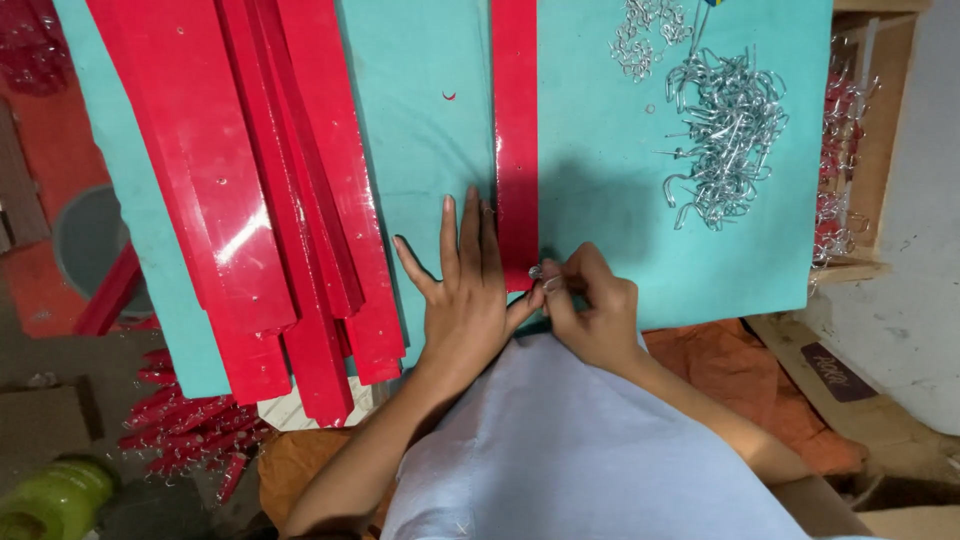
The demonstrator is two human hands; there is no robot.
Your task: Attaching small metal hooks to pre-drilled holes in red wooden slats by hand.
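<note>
A turquoise-covered bench point(620, 230) carries a single red strip point(515, 140) at its middle. Left of that strip lies a stack of red strips point(270, 190); right of it, a pile of silver hooks point(725, 140). The left hand point(465, 295) presses flat, fingers spread, beside the strip's near end. The right hand point(590, 300) pinches one hook point(540, 272) against that end; no other hook shows on this strip.

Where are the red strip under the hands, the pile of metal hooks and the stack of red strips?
red strip point(515, 120), head view, middle of its glossy face.
pile of metal hooks point(728, 135), head view, centre of the tangle.
stack of red strips point(260, 180), head view, top strip's face.
</note>
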